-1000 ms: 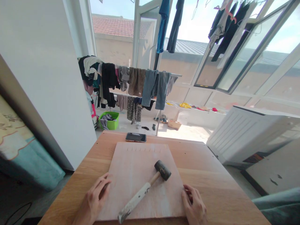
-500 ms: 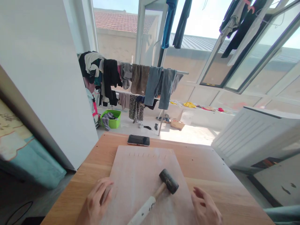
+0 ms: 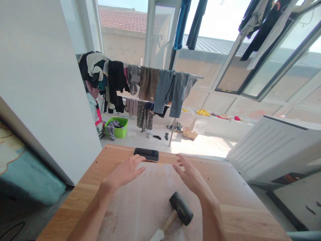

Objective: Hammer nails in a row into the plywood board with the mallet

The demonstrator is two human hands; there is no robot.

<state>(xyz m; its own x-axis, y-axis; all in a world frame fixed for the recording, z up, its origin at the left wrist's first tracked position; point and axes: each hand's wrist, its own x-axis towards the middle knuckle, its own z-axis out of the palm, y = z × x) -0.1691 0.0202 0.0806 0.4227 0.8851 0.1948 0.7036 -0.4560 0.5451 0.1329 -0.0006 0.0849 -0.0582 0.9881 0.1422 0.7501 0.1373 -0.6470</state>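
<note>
A pale wooden board [image 3: 140, 207] lies on the wooden table, with a row of several thin nails [image 3: 157, 173] standing up along its far end. My left hand [image 3: 130, 170] reaches over the board's far left corner, fingers apart and holding nothing, close to the phone. On the other side, my right hand [image 3: 186, 170] hangs over the far right corner, also open with fingers spread. Between my forearms a black-headed rubber mallet [image 3: 181, 208] rests on the board; its white-wrapped handle runs out of view at the bottom.
A black phone [image 3: 147, 154] lies at the far edge of the table [image 3: 225, 207]. Beyond stand a rack of drying clothes [image 3: 149, 83] and a green basket [image 3: 120, 129] on the floor. A white cabinet side [image 3: 45, 83] rises on the left, a white ribbed panel [image 3: 273, 150] on the right.
Both hands have moved forward from the board's near sides to its far corners. The mallet still lies on the board, appearing lower in view.
</note>
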